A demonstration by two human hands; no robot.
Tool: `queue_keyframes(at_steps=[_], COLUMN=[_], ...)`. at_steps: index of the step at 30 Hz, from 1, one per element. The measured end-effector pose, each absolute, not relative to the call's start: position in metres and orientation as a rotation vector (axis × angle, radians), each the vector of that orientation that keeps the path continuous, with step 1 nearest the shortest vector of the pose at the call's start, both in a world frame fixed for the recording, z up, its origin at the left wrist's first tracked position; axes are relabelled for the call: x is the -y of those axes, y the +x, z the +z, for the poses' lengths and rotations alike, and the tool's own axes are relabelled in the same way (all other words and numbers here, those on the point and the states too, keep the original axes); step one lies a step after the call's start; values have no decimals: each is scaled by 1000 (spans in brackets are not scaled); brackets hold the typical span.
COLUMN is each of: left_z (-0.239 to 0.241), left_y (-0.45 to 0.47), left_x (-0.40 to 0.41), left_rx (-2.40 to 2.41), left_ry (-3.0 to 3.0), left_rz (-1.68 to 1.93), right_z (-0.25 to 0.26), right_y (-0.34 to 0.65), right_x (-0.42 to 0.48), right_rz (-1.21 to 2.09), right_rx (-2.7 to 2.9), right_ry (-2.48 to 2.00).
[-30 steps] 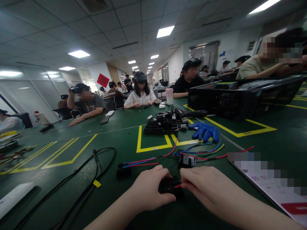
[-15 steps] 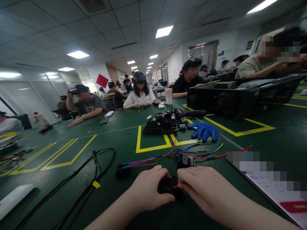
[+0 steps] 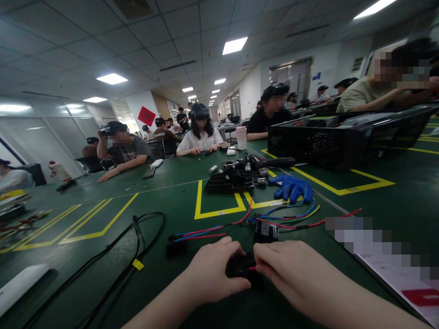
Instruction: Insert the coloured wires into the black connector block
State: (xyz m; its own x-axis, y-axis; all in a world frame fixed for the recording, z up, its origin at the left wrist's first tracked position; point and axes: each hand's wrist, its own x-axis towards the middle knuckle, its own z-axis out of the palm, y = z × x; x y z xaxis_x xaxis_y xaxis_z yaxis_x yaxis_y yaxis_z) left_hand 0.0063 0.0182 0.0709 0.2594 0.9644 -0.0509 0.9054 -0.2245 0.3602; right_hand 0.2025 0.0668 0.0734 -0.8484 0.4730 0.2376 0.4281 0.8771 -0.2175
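My left hand [image 3: 216,268] curls thumb and fingers around a small black block-shaped part [image 3: 239,266] low over the table. From the right, my right hand [image 3: 283,266] pinches a short red wire [image 3: 252,268] that meets the part's right side. Most of the wire is hidden by the fingers. Just beyond my hands lies a black box with a pale label [image 3: 266,231], with red, blue and green wires spreading from it. To the left sits another black block [image 3: 176,246] with red and blue wires.
A black cable [image 3: 133,242] loops across the left of the green table. Further off are a blue glove [image 3: 291,188], a stack of black parts [image 3: 229,182] and a large black computer case [image 3: 318,144]. A printed sheet [image 3: 387,265] lies at right. Other people sit around the table.
Almost nothing differs. My right hand has shifted very slightly, and a bit more of the red wire shows between the hands.
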Motion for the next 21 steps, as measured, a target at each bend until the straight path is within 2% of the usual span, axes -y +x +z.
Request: queue_keyframes(at_steps=[10, 21], left_z=[66, 63], left_y=[7, 5], left_x=[-20, -19], left_rx=[-1717, -1701], left_ry=[2250, 2271], left_rz=[298, 329], right_z=[47, 47], right_y=[178, 178], right_x=[-61, -55], right_rz=[-78, 203], right_rx=[2625, 2577], right_ry=[-584, -661])
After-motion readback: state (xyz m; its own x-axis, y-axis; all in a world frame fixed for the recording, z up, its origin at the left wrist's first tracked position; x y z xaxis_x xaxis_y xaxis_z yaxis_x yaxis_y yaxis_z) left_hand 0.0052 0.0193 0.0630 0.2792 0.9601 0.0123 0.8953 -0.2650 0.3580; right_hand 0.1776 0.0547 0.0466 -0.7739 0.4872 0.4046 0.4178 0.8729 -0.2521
